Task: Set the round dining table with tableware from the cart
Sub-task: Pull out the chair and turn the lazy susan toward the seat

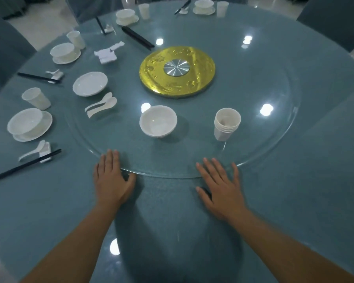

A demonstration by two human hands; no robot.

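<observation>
Both hands lie flat on the glass turntable [274, 139] rim: left hand [110, 180] and right hand [221, 188], each grip spread, holding nothing. Bowl [157, 121] and cup stack [226, 124] sit just beyond on the turntable, mid-counter. Judged: bowl is fragile and slick, so take it w/ fingers under the rim; cups are light, so pinch the top one.

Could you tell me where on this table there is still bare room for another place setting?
Free: the near edge around both hands, and the right side beyond the stacked cups. Crowded: the left rim, from the nearest bowl onward.
</observation>
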